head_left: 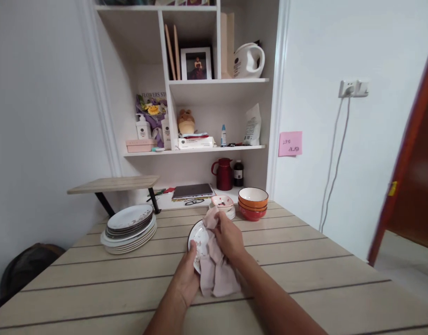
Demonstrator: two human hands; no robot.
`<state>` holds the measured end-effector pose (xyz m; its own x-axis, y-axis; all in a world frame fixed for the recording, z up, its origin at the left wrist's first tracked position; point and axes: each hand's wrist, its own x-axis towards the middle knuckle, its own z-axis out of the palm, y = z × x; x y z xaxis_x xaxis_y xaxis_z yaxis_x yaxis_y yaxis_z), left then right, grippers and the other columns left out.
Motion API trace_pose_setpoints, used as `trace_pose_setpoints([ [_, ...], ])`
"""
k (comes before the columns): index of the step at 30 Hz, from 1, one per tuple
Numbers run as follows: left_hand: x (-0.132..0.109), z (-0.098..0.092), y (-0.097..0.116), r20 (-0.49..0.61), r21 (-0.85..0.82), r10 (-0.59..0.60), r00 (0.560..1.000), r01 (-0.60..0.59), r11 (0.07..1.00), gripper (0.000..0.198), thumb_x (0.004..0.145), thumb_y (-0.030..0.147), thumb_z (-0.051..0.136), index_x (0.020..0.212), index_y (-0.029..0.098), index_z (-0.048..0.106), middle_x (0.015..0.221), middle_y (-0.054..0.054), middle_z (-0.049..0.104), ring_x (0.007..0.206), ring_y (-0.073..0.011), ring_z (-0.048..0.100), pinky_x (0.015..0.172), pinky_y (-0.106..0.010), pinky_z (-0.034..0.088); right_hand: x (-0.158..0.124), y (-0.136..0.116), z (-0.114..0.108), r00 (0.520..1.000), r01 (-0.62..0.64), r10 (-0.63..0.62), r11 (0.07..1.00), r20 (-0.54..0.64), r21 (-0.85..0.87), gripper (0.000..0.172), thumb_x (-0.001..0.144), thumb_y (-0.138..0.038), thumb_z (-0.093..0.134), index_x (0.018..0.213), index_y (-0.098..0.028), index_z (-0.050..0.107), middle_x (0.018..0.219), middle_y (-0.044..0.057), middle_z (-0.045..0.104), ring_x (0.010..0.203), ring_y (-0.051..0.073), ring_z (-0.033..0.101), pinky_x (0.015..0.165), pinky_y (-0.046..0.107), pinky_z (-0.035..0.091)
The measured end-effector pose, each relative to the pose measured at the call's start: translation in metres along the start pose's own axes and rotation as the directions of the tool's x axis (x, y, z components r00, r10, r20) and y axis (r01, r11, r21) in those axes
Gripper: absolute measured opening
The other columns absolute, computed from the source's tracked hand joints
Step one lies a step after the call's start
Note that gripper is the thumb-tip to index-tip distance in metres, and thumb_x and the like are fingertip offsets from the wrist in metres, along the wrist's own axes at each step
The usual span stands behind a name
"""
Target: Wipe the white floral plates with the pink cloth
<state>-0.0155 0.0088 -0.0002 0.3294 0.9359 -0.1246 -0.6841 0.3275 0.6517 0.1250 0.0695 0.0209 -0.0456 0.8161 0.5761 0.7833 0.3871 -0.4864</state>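
Observation:
A white plate with a dark rim and a small brownish pattern is tilted up above the middle of the table. My left hand grips its lower left edge, thumb on the face and fingers behind. In my right hand a pinkish-grey cloth is bunched against the plate's right side. The cloth drapes down over the plate's lower part and hides it. Where the right fingertips press is partly hidden by the cloth.
Stacked plates stand at the left, by a small raised wooden shelf. Beyond my hands are small pink-patterned dishes and stacked orange and red bowls. A laptop, glasses and red jug lie farther back.

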Motion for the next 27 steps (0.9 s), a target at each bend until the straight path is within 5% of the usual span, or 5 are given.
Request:
trace_pose_setpoints([
  [8, 0.005, -0.004, -0.001, 0.031, -0.043, 0.071, 0.997, -0.070, 0.997, 0.055, 0.084, 0.050, 0.054, 0.129, 0.019, 0.055, 0.124, -0.012, 0.065, 0.115, -0.0246, 0.060, 0.102, -0.037, 0.042, -0.007, -0.011, 0.007, 0.981, 0.169, -0.172, 0.984, 0.090, 0.049, 0.029, 0.084, -0.017, 0.055, 0.110, -0.027, 0.063, 0.107, 0.005, 0.062, 0.101, 0.021, 0.053, 0.082, 0.029, 0.039],
  [13, 0.007, -0.012, 0.003, -0.038, -0.073, 0.112, 0.993, -0.115, 0.991, 0.055, 0.083, 0.055, 0.053, 0.123, 0.017, 0.059, 0.111, -0.013, 0.071, 0.107, -0.0262, 0.064, 0.096, -0.040, 0.047, -0.018, -0.024, 0.011, 0.855, 0.381, -0.434, 0.897, 0.284, 0.222, 0.030, 0.080, -0.020, 0.064, 0.109, -0.028, 0.068, 0.109, 0.004, 0.062, 0.103, 0.021, 0.051, 0.087, 0.031, 0.040],
  [18, 0.010, -0.025, 0.011, -0.238, -0.135, 0.184, 0.954, -0.220, 0.966, 0.050, 0.085, 0.046, 0.054, 0.122, 0.012, 0.056, 0.098, -0.014, 0.073, 0.091, -0.0243, 0.069, 0.089, -0.040, 0.052, -0.020, -0.018, -0.001, 0.718, 0.377, -0.509, 0.858, 0.475, 0.350, 0.025, 0.078, -0.016, 0.064, 0.098, -0.029, 0.073, 0.096, 0.000, 0.064, 0.095, 0.017, 0.057, 0.082, 0.025, 0.041],
  [22, 0.010, -0.025, 0.013, -0.267, -0.100, 0.210, 0.941, -0.243, 0.965, 0.049, 0.085, 0.040, 0.057, 0.122, 0.009, 0.055, 0.090, -0.014, 0.074, 0.082, -0.0252, 0.071, 0.084, -0.042, 0.054, -0.013, -0.007, -0.009, 0.806, 0.302, -0.360, 0.933, 0.470, 0.196, 0.030, 0.077, -0.016, 0.062, 0.099, -0.033, 0.072, 0.096, -0.001, 0.063, 0.089, 0.016, 0.059, 0.077, 0.024, 0.040],
  [27, 0.004, -0.012, 0.011, -0.171, -0.087, 0.165, 0.971, -0.182, 0.980, 0.048, 0.082, 0.036, 0.062, 0.119, 0.006, 0.061, 0.109, -0.019, 0.071, 0.100, -0.0291, 0.067, 0.091, -0.040, 0.051, -0.006, 0.004, -0.009, 0.967, 0.118, -0.101, 0.991, 0.236, -0.060, 0.034, 0.082, -0.018, 0.055, 0.111, -0.034, 0.066, 0.103, 0.002, 0.061, 0.090, 0.018, 0.058, 0.071, 0.025, 0.038],
])
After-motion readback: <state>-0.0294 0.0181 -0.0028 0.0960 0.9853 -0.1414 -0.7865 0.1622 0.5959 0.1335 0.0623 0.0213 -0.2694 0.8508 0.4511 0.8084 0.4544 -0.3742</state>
